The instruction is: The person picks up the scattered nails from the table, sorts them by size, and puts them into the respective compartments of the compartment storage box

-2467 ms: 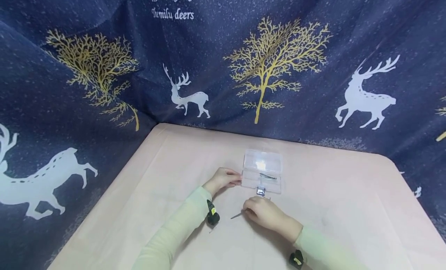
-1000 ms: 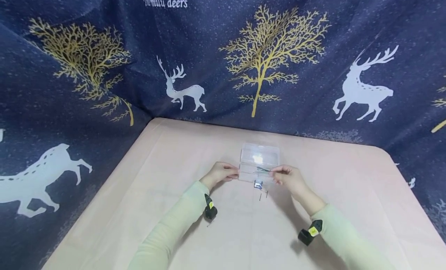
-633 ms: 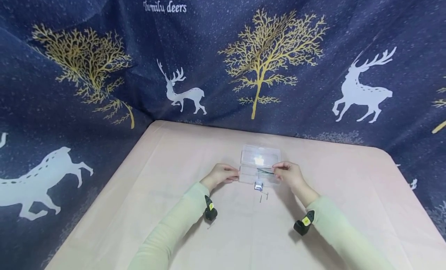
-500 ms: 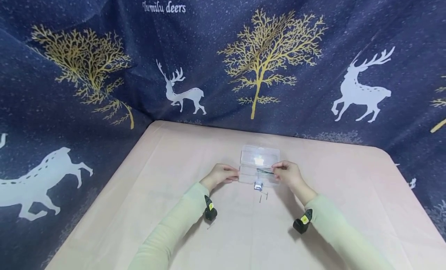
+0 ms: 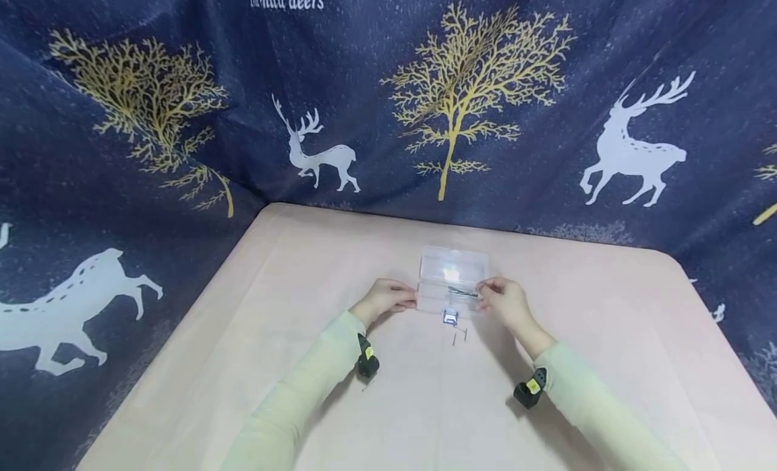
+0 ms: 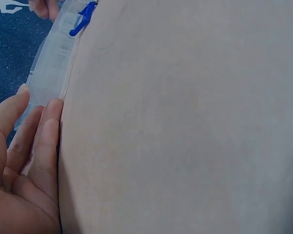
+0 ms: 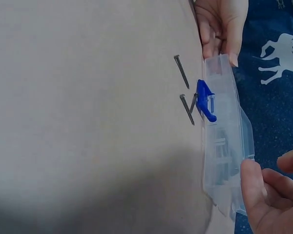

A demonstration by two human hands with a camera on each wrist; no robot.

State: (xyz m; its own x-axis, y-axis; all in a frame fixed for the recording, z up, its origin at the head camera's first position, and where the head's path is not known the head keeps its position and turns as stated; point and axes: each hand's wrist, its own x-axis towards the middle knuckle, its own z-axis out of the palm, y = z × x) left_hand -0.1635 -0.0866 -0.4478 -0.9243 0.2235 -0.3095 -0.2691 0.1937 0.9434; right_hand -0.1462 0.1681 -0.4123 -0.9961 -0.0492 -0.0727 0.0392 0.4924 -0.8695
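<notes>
A clear plastic box [image 5: 453, 264] with a blue latch [image 7: 203, 101] stands with its lid raised at the back. Several dark nails [image 5: 463, 292] lie in its right part. My left hand [image 5: 386, 299] holds the box's left end, thumb at one side and fingers [image 6: 43, 141] along the other. At the right end is my right hand [image 5: 504, 302], fingertips close to the nails' ends. In the right wrist view its thumb and fingers are spread apart at the box's edge, with nothing seen between them.
In front of the latch, a few loose nails [image 7: 181, 72] lie on the pale pink tablecloth [image 5: 328, 255]. Another thin nail [image 5: 367, 385] lies by the left wrist camera [image 5: 367, 363]. A dark blue cloth with deer and trees [image 5: 376, 66] hangs behind the table.
My right hand has gone from a nail in front of the box to the box's right end, and its fingers have let go there. The left hand stays at the box.
</notes>
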